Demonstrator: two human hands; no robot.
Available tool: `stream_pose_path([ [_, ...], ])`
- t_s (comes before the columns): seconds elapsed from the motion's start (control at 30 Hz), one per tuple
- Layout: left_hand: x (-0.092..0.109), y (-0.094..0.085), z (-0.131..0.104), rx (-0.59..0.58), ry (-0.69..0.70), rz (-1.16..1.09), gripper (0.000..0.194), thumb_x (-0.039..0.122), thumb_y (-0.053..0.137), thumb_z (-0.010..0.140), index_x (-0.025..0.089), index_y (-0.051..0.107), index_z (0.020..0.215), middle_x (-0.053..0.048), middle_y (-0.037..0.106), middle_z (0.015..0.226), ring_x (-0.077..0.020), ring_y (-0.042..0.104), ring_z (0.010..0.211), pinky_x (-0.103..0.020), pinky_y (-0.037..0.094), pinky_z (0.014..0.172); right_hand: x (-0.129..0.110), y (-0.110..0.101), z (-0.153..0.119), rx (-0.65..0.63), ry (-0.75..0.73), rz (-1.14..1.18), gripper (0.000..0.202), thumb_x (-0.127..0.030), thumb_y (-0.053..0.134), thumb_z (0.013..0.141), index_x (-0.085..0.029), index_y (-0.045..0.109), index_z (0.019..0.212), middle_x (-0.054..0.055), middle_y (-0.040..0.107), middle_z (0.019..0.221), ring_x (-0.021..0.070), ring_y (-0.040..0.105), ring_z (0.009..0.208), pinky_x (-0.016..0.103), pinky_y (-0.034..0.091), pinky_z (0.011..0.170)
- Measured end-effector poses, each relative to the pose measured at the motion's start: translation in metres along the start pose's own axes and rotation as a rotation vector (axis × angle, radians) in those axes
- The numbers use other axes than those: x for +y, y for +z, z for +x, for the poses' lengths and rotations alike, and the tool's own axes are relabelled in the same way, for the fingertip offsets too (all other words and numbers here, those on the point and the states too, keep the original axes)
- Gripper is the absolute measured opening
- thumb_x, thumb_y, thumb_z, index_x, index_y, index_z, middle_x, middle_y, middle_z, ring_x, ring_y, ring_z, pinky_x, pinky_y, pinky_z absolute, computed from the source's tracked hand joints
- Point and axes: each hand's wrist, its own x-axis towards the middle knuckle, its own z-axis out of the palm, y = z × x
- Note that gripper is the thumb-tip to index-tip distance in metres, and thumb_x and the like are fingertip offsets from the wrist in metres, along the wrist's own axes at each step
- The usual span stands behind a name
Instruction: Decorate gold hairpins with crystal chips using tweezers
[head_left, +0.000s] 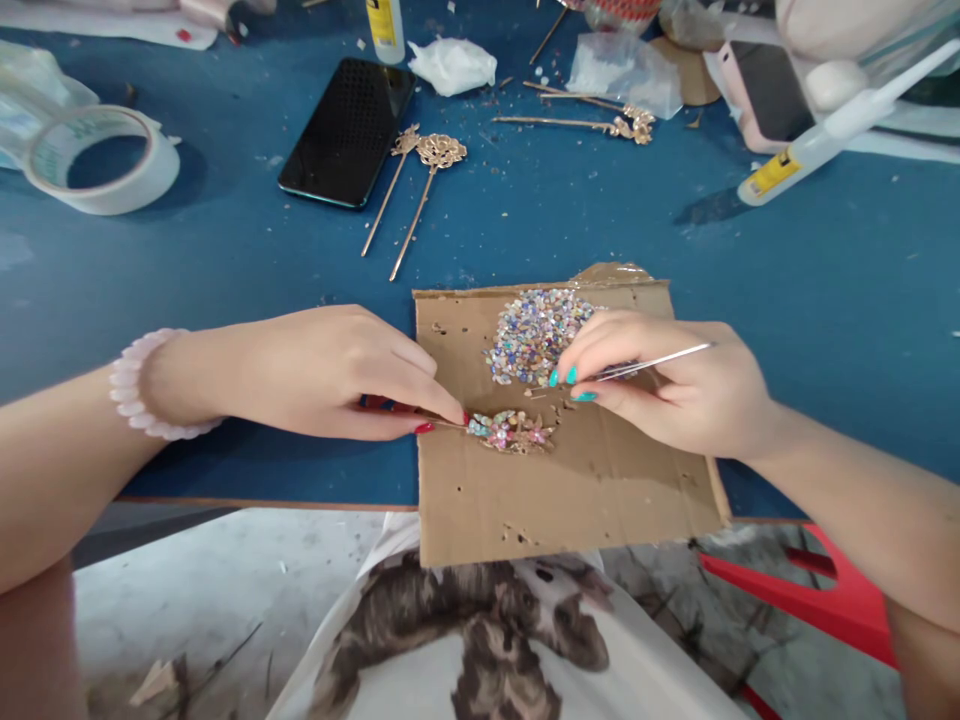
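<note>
My left hand (352,375) pinches the stem of a hairpin whose ornate head (511,430) lies over the cardboard (600,500). Pink, blue and pale stones cover much of that head, and bare gold metal shows at its right end. My right hand (660,375) is closed around a pair of slim metal tweezers (652,361). Their tips point left, just below the pile of small multicoloured stones (536,335); whether they grip a stone is too small to tell.
Gold hairpins (441,152) lie beyond the cardboard, beside a black phone (349,130). More hairpins (634,124) rest further right. A tape roll (101,160) sits at the left. A glue bottle (817,150) and a pink-edged phone (765,95) are at the back right.
</note>
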Motion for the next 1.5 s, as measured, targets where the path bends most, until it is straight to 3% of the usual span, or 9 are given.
stream_pose_path([
  [0.7, 0.0, 0.0, 0.0, 0.006, 0.007, 0.009, 0.027, 0.026, 0.047, 0.106, 0.027, 0.064, 0.128, 0.003, 0.067, 0.084, -0.0083, 0.062, 0.071, -0.022, 0.039, 0.062, -0.004, 0.001, 0.002, -0.014, 0.003, 0.033, 0.006, -0.015, 0.067, 0.092, -0.02, 0.063, 0.092, 0.002, 0.071, 0.085, 0.0144, 0.069, 0.079, 0.028, 0.053, 0.07],
  [1.0, 0.0, 0.0, 0.0, -0.002, 0.001, 0.001, 0.029, 0.027, 0.045, 0.107, 0.027, 0.064, 0.128, 0.002, 0.067, 0.084, -0.0087, 0.062, 0.07, -0.023, 0.04, 0.061, -0.012, 0.003, 0.002, -0.094, -0.064, 0.113, 0.008, -0.011, 0.065, 0.093, -0.018, 0.062, 0.093, 0.002, 0.07, 0.082, 0.013, 0.067, 0.079, 0.028, 0.054, 0.074],
  [1.5, 0.0, 0.0, 0.0, -0.009, -0.013, -0.002, 0.029, 0.026, 0.046, 0.107, 0.028, 0.064, 0.129, 0.001, 0.068, 0.084, -0.0084, 0.062, 0.07, -0.024, 0.04, 0.061, -0.012, 0.003, 0.002, -0.098, -0.08, 0.118, 0.008, -0.01, 0.065, 0.092, -0.017, 0.062, 0.093, 0.004, 0.07, 0.083, 0.0131, 0.066, 0.079, 0.03, 0.054, 0.074],
])
